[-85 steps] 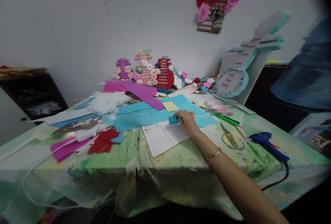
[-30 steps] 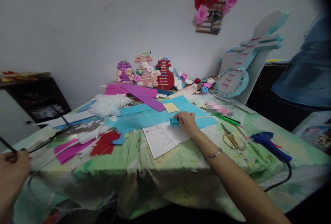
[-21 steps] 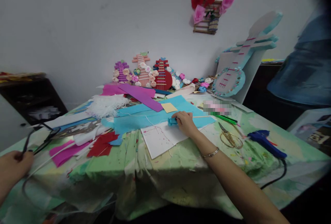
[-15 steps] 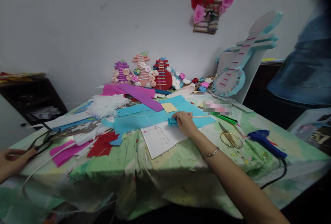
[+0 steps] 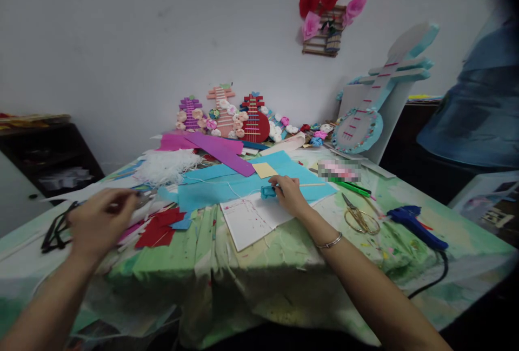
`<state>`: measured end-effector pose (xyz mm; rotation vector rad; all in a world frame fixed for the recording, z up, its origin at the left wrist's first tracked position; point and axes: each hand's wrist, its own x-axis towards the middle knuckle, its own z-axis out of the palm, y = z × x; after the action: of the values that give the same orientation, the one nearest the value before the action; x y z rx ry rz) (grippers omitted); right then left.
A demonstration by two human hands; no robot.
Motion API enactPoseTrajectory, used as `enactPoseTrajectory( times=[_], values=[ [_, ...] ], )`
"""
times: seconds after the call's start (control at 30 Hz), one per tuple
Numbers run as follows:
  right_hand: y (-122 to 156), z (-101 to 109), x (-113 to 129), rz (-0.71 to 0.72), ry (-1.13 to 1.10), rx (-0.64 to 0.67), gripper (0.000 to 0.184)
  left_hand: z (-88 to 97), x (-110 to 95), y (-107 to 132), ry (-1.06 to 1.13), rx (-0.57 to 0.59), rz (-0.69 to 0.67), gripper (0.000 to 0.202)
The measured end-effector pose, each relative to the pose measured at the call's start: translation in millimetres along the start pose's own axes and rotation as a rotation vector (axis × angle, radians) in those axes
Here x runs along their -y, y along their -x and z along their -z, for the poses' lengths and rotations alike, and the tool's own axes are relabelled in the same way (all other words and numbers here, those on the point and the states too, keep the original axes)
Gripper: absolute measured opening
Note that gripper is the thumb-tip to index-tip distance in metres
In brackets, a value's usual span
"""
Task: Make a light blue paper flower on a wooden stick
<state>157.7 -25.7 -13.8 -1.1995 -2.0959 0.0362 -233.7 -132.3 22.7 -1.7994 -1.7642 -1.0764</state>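
Two bare hands are at work over the painted tablecloth [image 5: 170, 256]. The right hand [image 5: 287, 191] holds, in a narrow pinch, the rolled blue paper [image 5: 267, 192] above the white sheet [image 5: 246, 226], and a thin wooden stick [image 5: 313, 185] comes out on the other side of its fingers. How the two pieces join is hidden by the hand. To hold well here, I judge the grip should be light but steady, because such paper is easily crushed, and the stick should stay level. The left hand [image 5: 100, 220] has thumb and fingers brought close together; whether it holds something, I cannot tell.

Compared with half a second ago, the left hand has moved inward and is no longer on the black eyeglasses [image 5: 59, 227], which now lie on the table just beside it. The right hand keeps the same pinch.
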Motion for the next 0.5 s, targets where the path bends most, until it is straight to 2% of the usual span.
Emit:
enactPoseTrajectory(
  times=[0.03, 0.1, 0.13, 0.23, 0.3, 0.4, 0.5],
  values=[
    [0.0, 0.2, 0.2, 0.002, -0.002, -0.001, 0.030, -17.1, -15.4, -10.3, 0.092, -0.013, 0.024, 0.027],
    [0.1, 0.1, 0.3, 0.005, -0.007, -0.006, 0.030, -48.8, -52.8, -26.1, 0.281, 0.165, -0.095, 0.021],
    [0.1, 0.0, 0.3, 0.008, -0.010, -0.008, 0.030, -63.0, -73.0, -32.0, 0.355, 0.218, -0.169, 0.020],
    [0.4, -0.5, 0.5, 0.028, -0.012, -0.010, 0.029, -99.5, -129.3, -44.2, 0.575, 0.341, -0.325, 0.022],
    [0.5, -0.3, 1.3, 0.040, -0.007, -0.012, 0.029, -120.5, -157.6, -49.0, 0.642, 0.390, -0.377, 0.021],
    [0.3, 1.4, 3.7, 0.041, -0.002, -0.006, 0.028, -146.6, -183.7, -51.4, 0.700, 0.455, -0.408, 0.014],
    [-0.3, 2.8, 5.8, 0.035, 0.007, -0.002, 0.027, -162.1, -193.5, -48.3, 0.720, 0.450, -0.384, 0.006]
  ],
)
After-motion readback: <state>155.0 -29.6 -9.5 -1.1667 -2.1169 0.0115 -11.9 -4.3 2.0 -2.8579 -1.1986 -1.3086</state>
